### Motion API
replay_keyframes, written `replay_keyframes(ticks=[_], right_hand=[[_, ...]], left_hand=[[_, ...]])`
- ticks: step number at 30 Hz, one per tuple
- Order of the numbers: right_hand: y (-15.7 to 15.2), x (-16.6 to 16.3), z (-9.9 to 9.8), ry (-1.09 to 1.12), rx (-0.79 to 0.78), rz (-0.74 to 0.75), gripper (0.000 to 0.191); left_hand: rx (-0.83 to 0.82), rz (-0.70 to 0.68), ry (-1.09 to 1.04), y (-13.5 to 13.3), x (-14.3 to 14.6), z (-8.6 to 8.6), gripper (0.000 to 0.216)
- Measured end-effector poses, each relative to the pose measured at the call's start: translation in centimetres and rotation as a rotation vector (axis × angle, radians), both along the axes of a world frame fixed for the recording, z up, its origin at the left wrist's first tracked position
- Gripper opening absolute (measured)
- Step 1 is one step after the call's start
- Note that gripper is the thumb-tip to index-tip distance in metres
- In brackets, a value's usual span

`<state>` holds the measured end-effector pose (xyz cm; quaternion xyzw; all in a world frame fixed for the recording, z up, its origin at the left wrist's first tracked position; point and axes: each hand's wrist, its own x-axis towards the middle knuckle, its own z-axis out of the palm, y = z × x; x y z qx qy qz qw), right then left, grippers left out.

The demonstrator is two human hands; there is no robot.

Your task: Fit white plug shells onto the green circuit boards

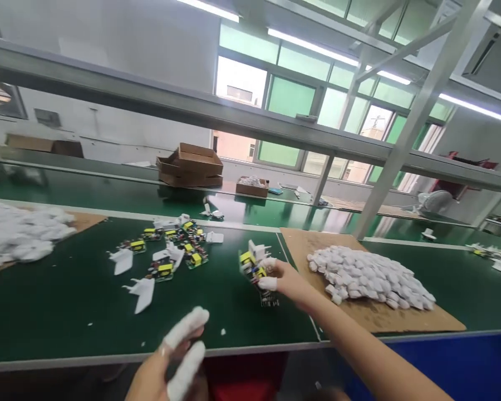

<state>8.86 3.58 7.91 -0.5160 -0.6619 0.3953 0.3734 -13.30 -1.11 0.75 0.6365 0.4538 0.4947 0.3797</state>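
My right hand [291,283], with white finger covers on its tips, grips a small circuit board [249,265] just above the green table. The board carries yellow blocks and has a white piece at its top. Nearer to me, my left hand [163,365] is raised at the table's front edge. Its covered thumb and finger are apart with nothing between them. Left of the held board lies a cluster of similar circuit boards [196,259]. White fin-shaped pieces [143,292] are attached to or lying beside them; I cannot tell which.
To the right, a heap of small white wrapped pieces [367,273] rests on a brown cardboard sheet [434,318]. Another white heap [20,231] is at far left. Brown boxes [192,166] stand behind. A slanted metal post [401,150] rises beyond the right-hand heap.
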Motion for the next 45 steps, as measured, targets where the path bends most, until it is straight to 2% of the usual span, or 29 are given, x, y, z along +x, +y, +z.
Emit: replay_keyframes(ticks=[2, 3, 4, 5, 7, 9, 14, 16, 18, 20, 21, 22, 24, 26, 27, 29, 33, 37, 39, 40, 42, 45], right_hand=[[1.7, -1.9, -0.9, -0.152, 0.025, 0.042, 0.034], [2.2, -2.6, -1.3, -0.207, 0.032, 0.049, 0.033], [2.5, -3.1, -1.6, -0.271, 0.044, 0.048, 0.033], [2.6, -3.4, -1.8, -0.334, 0.058, 0.040, 0.034], [2.5, -3.6, -2.0, -0.424, 0.078, 0.023, 0.037], [2.0, -3.3, -2.0, -0.460, 0.094, 0.030, 0.043], [0.2, -2.4, -2.6, -0.443, 0.173, 0.051, 0.053], [-0.2, -2.2, -3.1, -0.394, 0.243, -0.035, 0.051], [-0.4, -2.0, -3.2, -0.287, 0.303, -0.220, 0.047], [-0.5, -1.8, -2.9, -0.125, 0.286, -0.378, 0.045], [-0.6, -1.8, -2.6, -0.030, 0.234, -0.383, 0.044], [-0.8, -1.9, -2.2, 0.075, 0.154, -0.323, 0.044], [-1.6, -2.3, -1.3, 0.266, -0.023, -0.100, 0.045], [-2.6, -2.9, -0.4, 0.349, -0.116, 0.066, 0.044], [-3.1, -3.2, -0.1, 0.342, -0.118, 0.085, 0.043], [-4.0, -3.6, 0.3, 0.259, -0.054, 0.021, 0.037], [-4.7, -3.7, -0.2, 0.084, 0.087, -0.136, 0.028], [-4.8, -3.6, -0.6, 0.039, 0.175, -0.185, 0.024], [-4.8, -3.4, -0.5, 0.127, 0.119, -0.130, 0.026], [-4.8, -3.2, -0.4, 0.201, 0.063, -0.067, 0.029], [-4.7, -2.9, -0.4, 0.361, -0.042, 0.088, 0.034], [-4.4, -2.6, -0.9, 0.538, -0.098, 0.267, 0.039]], left_hand=[[-0.401, -0.001, -0.291, 1.3, -1.1, 2.4, 0.045], [-0.561, -0.031, -0.370, 2.1, -1.3, 3.4, 0.047], [-0.658, -0.031, -0.369, 2.8, -1.3, 4.3, 0.048], [-0.684, -0.012, -0.316, 3.5, -1.2, 4.9, 0.051], [-0.649, 0.051, -0.186, 4.7, -0.5, 5.6, 0.060], [-0.612, 0.088, -0.150, 5.7, 0.6, 5.5, 0.067], [-0.559, 0.065, -0.317, 6.5, 3.3, 4.5, 0.041], [-0.541, 0.038, -0.399, 6.3, 3.9, 4.3, 0.036], [-0.522, 0.024, -0.467, 5.8, 4.2, 4.2, 0.038], [-0.487, 0.019, -0.526, 5.2, 4.2, 4.4, 0.041], [-0.464, 0.013, -0.562, 4.8, 4.1, 4.6, 0.044], [-0.443, -0.002, -0.601, 4.4, 4.0, 4.8, 0.048], [-0.423, -0.067, -0.687, 3.6, 3.9, 5.3, 0.057], [-0.419, -0.146, -0.714, 2.8, 4.0, 5.7, 0.060], [-0.419, -0.175, -0.687, 2.5, 4.2, 5.8, 0.058], [-0.386, -0.177, -0.594, 2.0, 4.5, 5.7, 0.051], [-0.305, -0.014, -0.439, 1.6, 5.1, 4.9, 0.053], [-0.295, 0.098, -0.371, 1.1, 5.7, 4.8, 0.055], [-0.276, 0.135, -0.334, 0.8, 5.7, 5.1, 0.049], [-0.273, 0.111, -0.333, 0.7, 5.6, 5.3, 0.047], [-0.285, 0.000, -0.394, 0.5, 5.1, 5.7, 0.043], [-0.354, -0.193, -0.534, 0.6, 4.3, 6.1, 0.038]])
